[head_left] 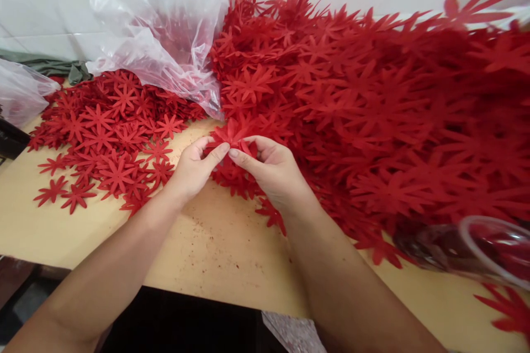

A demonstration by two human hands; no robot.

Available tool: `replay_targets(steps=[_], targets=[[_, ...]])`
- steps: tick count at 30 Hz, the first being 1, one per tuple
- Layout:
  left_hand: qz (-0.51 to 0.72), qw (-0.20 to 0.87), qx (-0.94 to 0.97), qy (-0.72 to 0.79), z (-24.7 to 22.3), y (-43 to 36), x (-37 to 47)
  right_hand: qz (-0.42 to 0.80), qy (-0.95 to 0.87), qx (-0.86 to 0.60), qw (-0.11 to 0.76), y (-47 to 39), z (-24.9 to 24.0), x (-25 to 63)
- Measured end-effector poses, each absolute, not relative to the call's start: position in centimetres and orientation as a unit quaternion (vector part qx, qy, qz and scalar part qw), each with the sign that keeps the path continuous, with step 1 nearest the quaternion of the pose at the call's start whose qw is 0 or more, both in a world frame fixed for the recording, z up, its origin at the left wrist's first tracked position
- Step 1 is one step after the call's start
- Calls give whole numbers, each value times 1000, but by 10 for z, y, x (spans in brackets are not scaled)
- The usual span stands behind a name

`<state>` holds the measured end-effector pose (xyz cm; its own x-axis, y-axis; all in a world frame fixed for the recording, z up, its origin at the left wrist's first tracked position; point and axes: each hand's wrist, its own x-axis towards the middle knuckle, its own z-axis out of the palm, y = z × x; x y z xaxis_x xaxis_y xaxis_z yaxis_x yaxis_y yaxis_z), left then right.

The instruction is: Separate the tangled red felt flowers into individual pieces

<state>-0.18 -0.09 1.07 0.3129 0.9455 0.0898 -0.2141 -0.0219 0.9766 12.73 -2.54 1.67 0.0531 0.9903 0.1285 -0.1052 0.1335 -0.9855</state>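
Hands, left (199,164) and right (273,166), pinch a red flower (230,135) between thumbs and fingers. Big flower pile (406,116) sits beside them.

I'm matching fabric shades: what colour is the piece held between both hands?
Bright red, the piece between both hands; the head view shows it.

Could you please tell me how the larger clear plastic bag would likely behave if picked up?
The plastic bag would probably flop and crease further, since its thin film sags in folds. It looks light for its size, but red shows through it, so any pieces inside might shift or spill.
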Motion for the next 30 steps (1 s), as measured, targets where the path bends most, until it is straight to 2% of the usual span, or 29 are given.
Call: replay_targets(steps=[7, 14, 20, 23, 26, 30], targets=[[462, 619, 543, 330, 12, 1, -2, 433, -458, -465, 622, -24, 18, 133], [466, 577, 546, 390, 13, -1, -2, 389, -464, -497, 621, -26, 23, 135], [474, 592, 514, 402, 13, 0, -4, 207, -461, -568, 650, -21, 22, 158], [471, 610, 506, 387, 13, 2, -4, 110, -462, -617, 627, -18, 19, 166], [477, 597, 522, 379, 12, 3, -3, 106, -485, -621, 606, -17, 17, 165], [488, 537, 550, 414, 11, 4, -3, 171, -517, -595, 591, -20, 18, 155]])
